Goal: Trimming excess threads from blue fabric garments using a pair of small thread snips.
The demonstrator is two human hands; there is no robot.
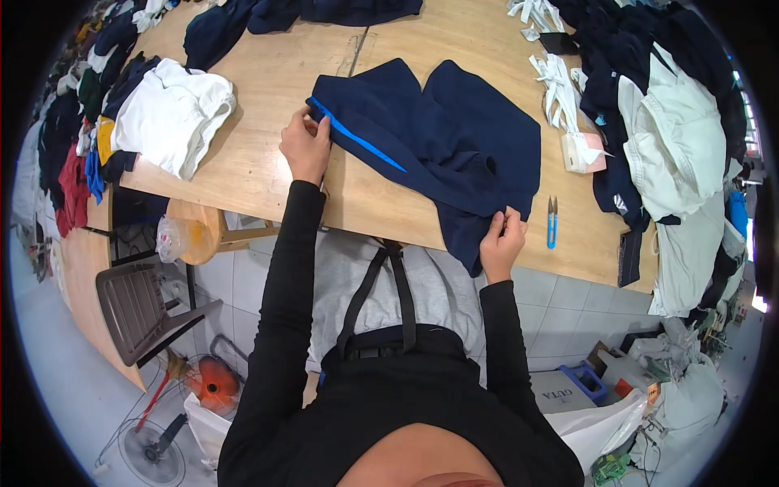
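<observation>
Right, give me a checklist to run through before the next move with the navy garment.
1. Left grip: ok; the left hand pinches the navy garment by the blue strip.
2. Right grip: ok; the right hand pinches its near edge.
3. Garment flat: not ok; folds bunch near the right hand.
4. Garment fully on the table: not ok; a corner hangs over the near edge.
5. Snips clear of the garment: ok; they lie apart, to its right.
6. Garment's underside: cannot tell; hidden.

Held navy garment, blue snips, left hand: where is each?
Held navy garment [454,142], head view: middle of its fabric.
Blue snips [551,234], head view: handles.
Left hand [307,149], head view: back of the hand.
</observation>
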